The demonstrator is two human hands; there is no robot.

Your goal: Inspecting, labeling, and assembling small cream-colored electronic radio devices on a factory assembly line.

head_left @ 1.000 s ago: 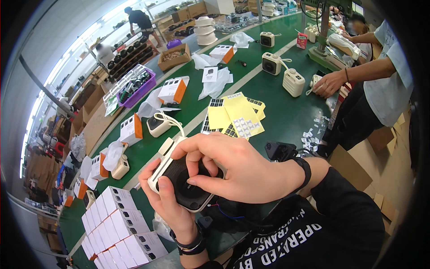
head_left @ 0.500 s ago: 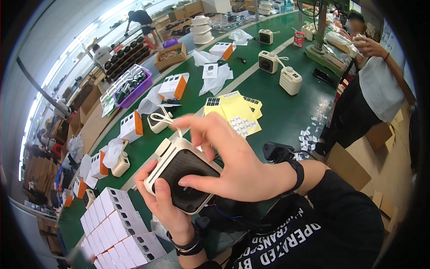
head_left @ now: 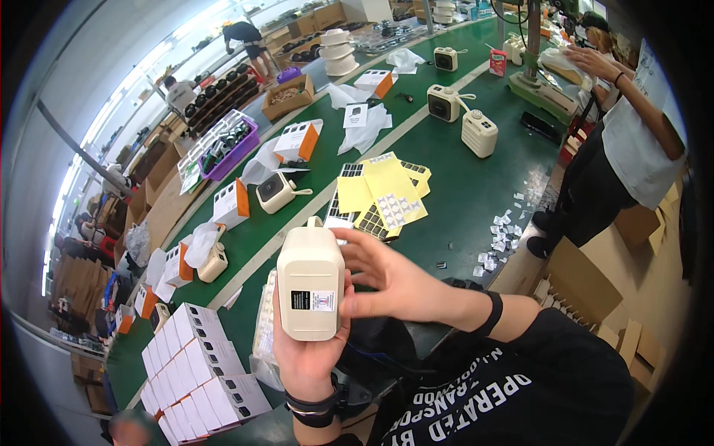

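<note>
A cream portable speaker [head_left: 309, 256] stands upright in front of me, its plain narrow face toward me and a small loop on top. Stuck low on that face are a black label [head_left: 300, 300] and a white label [head_left: 325, 301] side by side. My left hand [head_left: 305, 368] is closed around the speaker from below and behind. Against its right side is my right hand [head_left: 394, 286], thumb by the white label and fingers along the edge. Beyond it lie yellow sticker sheets [head_left: 364, 195] with black and silver stickers.
White boxes [head_left: 197, 372] are stacked at the lower left. Along the green table [head_left: 446, 182] stand orange-and-white boxes [head_left: 297, 141], more cream speakers [head_left: 478, 134] and plastic bags. White scraps [head_left: 502, 234] lie near the right edge. A co-worker [head_left: 625, 149] stands at right beside a green machine [head_left: 532, 93].
The speaker has turned from its dark grille face to its labelled narrow face. My right hand has come down from the strap and grille to the speaker's right side.
</note>
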